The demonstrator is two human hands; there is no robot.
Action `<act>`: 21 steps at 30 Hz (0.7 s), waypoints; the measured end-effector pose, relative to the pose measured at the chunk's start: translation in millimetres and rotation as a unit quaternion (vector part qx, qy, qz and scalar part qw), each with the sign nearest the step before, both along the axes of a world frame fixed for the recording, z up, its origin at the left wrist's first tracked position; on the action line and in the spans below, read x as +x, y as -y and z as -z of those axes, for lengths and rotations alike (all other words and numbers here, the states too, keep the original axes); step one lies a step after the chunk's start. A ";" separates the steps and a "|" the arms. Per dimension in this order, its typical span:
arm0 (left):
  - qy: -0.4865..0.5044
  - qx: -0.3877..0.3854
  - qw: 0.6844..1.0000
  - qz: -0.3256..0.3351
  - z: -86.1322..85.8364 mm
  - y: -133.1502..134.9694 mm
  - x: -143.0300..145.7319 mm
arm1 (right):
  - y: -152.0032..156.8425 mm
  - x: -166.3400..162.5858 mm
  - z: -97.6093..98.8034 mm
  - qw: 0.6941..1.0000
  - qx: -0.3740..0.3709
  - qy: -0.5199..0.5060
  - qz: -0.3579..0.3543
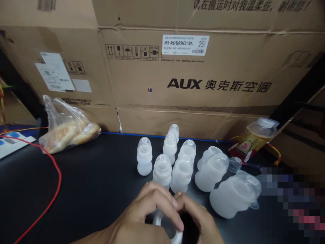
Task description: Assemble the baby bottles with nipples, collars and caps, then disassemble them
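Translucent piece (166,226) with a pale rim sits at six o'clock in the view, between the wearer's two hands and partly hidden by them. The left hand (142,206) bends over it from the seven o'clock side, grip closed on it, one fingertip pressing the rim. The right hand (203,217) curls in from five o'clock, a dark gap showing inside its bent fingers; whether that grip is clamped on the piece too, I cannot tell.

Just beyond the fingers, a group of frosted bottles (182,169) with clear domed tops stands on the black surface (88,186), spread from seven o'clock round to four. The biggest-looking bottle (231,195) is at four o'clock, near the right hand. A loose clear dome (235,164) lies a little before four, close to a jar (259,135) with yellowish contents at three.

At nine o'clock rests a clear plastic bag (64,135) holding bread; a red cable (59,176) curves through eight. A printed carton (139,74) fills the background at twelve.
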State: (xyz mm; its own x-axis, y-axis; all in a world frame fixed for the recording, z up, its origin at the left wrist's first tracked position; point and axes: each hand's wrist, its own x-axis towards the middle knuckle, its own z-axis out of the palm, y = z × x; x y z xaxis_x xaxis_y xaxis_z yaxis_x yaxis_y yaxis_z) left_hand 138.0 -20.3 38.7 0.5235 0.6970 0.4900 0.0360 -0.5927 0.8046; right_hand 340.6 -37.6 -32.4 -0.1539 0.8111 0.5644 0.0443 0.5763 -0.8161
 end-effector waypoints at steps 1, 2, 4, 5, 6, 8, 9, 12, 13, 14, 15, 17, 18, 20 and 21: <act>0.010 0.034 0.999 0.016 1.7 -2.6 1.2 | 0.1 0.7 -4.9 1.000 -0.018 0.015 -0.002; 0.013 0.070 0.997 0.036 2.6 -5.7 2.4 | 0.2 1.1 -9.1 0.999 -0.031 0.025 -0.003; 0.020 0.127 0.989 0.072 1.6 -11.5 4.2 | 0.1 1.0 -14.0 0.998 -0.053 0.036 -0.016; 0.028 0.145 0.985 0.090 -0.1 -13.6 4.8 | 0.1 0.6 -14.6 0.998 -0.051 0.029 -0.025; 0.044 0.153 0.982 0.103 -2.2 -14.9 5.3 | 0.0 0.3 -14.6 0.998 -0.046 0.023 -0.036; 0.080 0.162 0.977 0.109 -6.2 -16.2 4.9 | 0.4 0.0 -14.1 0.999 -0.031 0.013 -0.040; 0.093 0.168 0.976 0.104 -7.6 -16.8 3.9 | 0.8 0.2 -14.1 0.999 -0.026 0.014 -0.035; 0.062 0.163 0.983 0.059 -9.5 -19.4 -2.6 | 1.5 1.4 -14.3 0.999 -0.019 0.020 -0.015; 0.047 0.155 0.985 0.055 -9.5 -20.2 -5.3 | 1.1 1.6 -13.4 1.000 -0.016 0.021 -0.013; 0.033 0.139 0.988 0.061 -9.4 -20.7 -7.8 | 0.3 1.5 -11.8 1.000 -0.008 0.019 -0.009; 0.025 0.117 0.990 0.072 -9.1 -20.8 -9.8 | -0.6 1.1 -9.5 1.000 0.005 0.015 -0.006; 0.025 0.070 0.991 0.110 -8.7 -19.2 -11.2 | -2.2 0.0 -4.5 0.999 0.031 0.000 0.004; 0.030 0.054 0.990 0.127 -8.6 -17.9 -10.5 | -2.6 -0.6 -2.9 0.999 0.037 -0.004 0.006; 0.053 0.047 0.986 0.153 -8.1 -14.9 -6.9 | -1.8 -1.7 -3.1 1.000 0.013 0.022 0.000; 0.063 0.053 0.983 0.165 -7.4 -13.5 -4.4 | -0.9 -2.1 -5.0 0.999 -0.003 0.040 -0.003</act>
State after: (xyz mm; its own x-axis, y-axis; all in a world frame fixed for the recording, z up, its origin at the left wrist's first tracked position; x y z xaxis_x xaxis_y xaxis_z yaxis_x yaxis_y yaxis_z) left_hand 133.6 -6.8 46.1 0.6437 0.4411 0.6254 -0.2681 -0.6354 0.7241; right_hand 338.5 -36.7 -27.4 -0.2032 0.8133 0.5452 0.1060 0.5718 -0.8135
